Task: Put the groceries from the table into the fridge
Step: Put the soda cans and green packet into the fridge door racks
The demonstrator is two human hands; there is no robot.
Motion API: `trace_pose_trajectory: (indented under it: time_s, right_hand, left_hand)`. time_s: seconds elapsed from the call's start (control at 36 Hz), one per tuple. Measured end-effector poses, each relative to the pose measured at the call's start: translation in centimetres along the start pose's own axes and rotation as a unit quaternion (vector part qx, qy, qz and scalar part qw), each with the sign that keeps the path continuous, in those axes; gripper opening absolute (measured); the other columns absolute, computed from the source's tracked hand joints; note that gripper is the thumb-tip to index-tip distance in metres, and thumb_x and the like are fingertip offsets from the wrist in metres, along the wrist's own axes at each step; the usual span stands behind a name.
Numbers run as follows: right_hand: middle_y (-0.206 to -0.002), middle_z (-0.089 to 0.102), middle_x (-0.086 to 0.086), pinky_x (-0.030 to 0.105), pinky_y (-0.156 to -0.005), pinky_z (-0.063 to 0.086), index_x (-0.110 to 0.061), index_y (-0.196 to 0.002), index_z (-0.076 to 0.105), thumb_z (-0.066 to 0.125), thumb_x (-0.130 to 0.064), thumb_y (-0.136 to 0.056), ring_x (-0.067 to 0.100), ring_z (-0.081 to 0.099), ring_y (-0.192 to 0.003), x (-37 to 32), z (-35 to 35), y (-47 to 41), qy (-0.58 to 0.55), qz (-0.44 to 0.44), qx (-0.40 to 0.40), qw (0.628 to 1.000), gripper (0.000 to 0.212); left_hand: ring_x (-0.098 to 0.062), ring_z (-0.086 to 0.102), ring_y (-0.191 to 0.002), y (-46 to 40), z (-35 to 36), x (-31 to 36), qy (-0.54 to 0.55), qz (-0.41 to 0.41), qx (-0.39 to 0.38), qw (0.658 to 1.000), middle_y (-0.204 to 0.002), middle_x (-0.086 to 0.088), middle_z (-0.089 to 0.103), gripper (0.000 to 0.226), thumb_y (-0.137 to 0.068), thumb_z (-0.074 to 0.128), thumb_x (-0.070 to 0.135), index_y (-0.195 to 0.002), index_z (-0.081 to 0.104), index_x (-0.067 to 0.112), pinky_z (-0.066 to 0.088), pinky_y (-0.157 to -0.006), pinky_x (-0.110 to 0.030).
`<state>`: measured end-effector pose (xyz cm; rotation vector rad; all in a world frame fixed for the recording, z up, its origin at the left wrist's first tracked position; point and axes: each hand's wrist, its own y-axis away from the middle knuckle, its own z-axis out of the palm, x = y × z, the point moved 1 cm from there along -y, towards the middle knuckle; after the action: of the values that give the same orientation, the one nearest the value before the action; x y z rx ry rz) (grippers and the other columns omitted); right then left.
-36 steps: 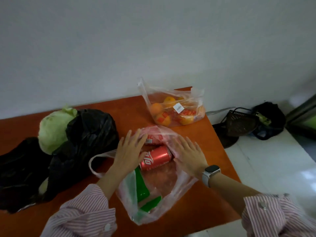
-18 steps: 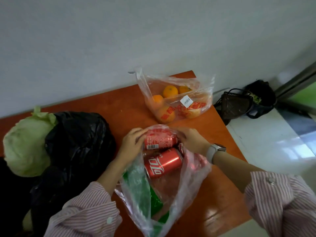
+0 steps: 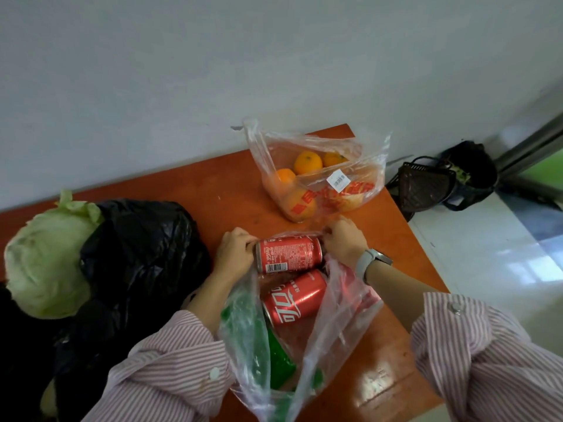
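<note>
On the orange table (image 3: 225,184) lies a clear plastic bag (image 3: 335,324) holding two red cola cans and green bottles (image 3: 280,363). My left hand (image 3: 234,254) grips the left end of the upper red can (image 3: 289,252). My right hand (image 3: 344,239) holds the can's right end together with the bag's rim. The second red can (image 3: 294,296) lies just below it inside the bag. Farther back stands a clear bag of oranges (image 3: 320,178).
A green cabbage (image 3: 45,263) sticks out of a black plastic bag (image 3: 134,257) at the left. Against the wall beyond the table's right edge, a dark basket (image 3: 426,184) and a black bag (image 3: 475,169) sit on the white tiled floor (image 3: 487,254).
Both hands went from lying flat over the bag to gripping the ends of the upper red can. The bag's mouth has been pulled open. The view shifted closer and to the right.
</note>
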<state>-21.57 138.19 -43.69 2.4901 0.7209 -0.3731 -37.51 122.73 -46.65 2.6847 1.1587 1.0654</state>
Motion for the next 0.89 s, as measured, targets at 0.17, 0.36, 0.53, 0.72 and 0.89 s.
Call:
trace_pose_trajectory:
  time_s: [0.17, 0.36, 0.53, 0.72, 0.89]
  right_hand:
    - [-0.142, 0.035, 0.004, 0.044, -0.111, 0.026, -0.019, -0.137, 0.04, 0.035, -0.03, -0.097, 0.021, 0.029, -0.133, 1.5, 0.2, 4.3, 0.015, -0.101, -0.041, 0.994, 0.042]
    - [-0.114, 0.062, 0.002, 0.037, -0.103, 0.038, -0.017, -0.11, 0.062, 0.049, -0.037, -0.084, 0.019, 0.055, -0.11, 0.9, 0.7, 9.4, 0.137, -0.402, 0.118, 0.898, 0.035]
    - [-0.111, 0.064, 0.004, 0.039, -0.092, 0.049, -0.016, -0.118, 0.059, 0.078, -0.063, -0.041, 0.021, 0.062, -0.097, 0.5, 3.1, 10.3, 0.255, -0.358, 0.048, 0.897, 0.092]
    - [-0.102, 0.064, 0.008, 0.039, -0.082, 0.051, -0.01, -0.108, 0.058, 0.082, -0.05, -0.046, 0.026, 0.06, -0.088, -0.9, 3.9, 10.1, 0.264, -0.353, 0.054, 0.896, 0.077]
    - [-0.124, 0.052, 0.007, 0.03, -0.104, 0.034, -0.008, -0.125, 0.045, 0.075, -0.044, -0.063, 0.02, 0.047, -0.114, -0.1, 1.6, 11.6, 0.032, -0.316, 0.044, 0.947, 0.078]
  left_hand:
    - [-0.021, 0.048, -0.121, 2.3, -1.4, 0.7, 0.099, -0.048, -0.082, 0.991, -0.133, -0.002, 0.053, 0.042, -0.097, 0.033, 0.046, -0.133, 0.046, 0.029, 0.039, -0.103, -0.048]
    - [-0.017, 0.014, -0.138, 3.8, -1.9, 3.1, -0.181, 0.157, -0.123, 0.963, -0.154, 0.01, 0.017, 0.08, -0.08, 0.058, 0.057, -0.145, 0.019, 0.03, 0.019, -0.109, -0.045]
    - [-0.022, 0.036, -0.13, 3.1, -0.6, 3.9, -0.249, 0.179, -0.109, 0.946, -0.146, -0.002, 0.033, 0.087, -0.077, 0.068, 0.044, -0.145, 0.018, 0.021, 0.027, -0.107, -0.039]
    - [-0.022, 0.052, -0.117, 3.3, -2.0, 4.2, -0.223, 0.17, -0.114, 0.953, -0.138, -0.003, 0.046, 0.088, -0.072, 0.074, 0.041, -0.143, 0.026, 0.02, 0.042, -0.097, -0.034]
    - [-0.015, 0.059, -0.103, 5.3, -5.4, 3.9, -0.05, 0.14, -0.081, 0.986, -0.121, 0.001, 0.059, 0.088, -0.055, 0.074, 0.057, -0.132, 0.045, 0.026, 0.046, -0.085, -0.026]
